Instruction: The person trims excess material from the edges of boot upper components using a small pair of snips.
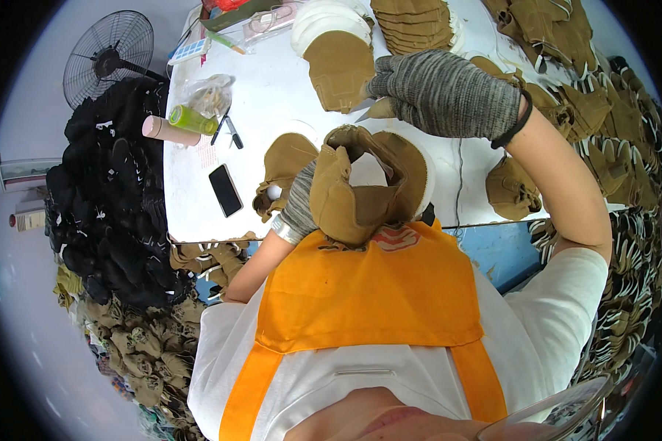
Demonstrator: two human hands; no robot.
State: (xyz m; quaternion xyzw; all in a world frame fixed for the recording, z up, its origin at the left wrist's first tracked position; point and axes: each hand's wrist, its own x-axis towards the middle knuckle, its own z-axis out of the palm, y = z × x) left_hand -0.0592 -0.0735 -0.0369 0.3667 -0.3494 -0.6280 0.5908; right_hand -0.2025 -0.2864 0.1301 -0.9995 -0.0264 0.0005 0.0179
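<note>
Tan shoe upper (357, 195) held by left hand (299, 206) (gloved), right hand (438, 92) above.

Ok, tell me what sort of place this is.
Probably a shoe or sewing workshop. Stacks of cut tan pieces cover the white table, more tan parts pile up alongside, and gloved hands work a tan shoe upper.

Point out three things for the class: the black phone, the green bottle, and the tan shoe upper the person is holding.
black phone (225, 189), head view, middle of its screen.
green bottle (191, 120), head view, middle of its body.
tan shoe upper (338, 202), head view, its left side panel.
</note>
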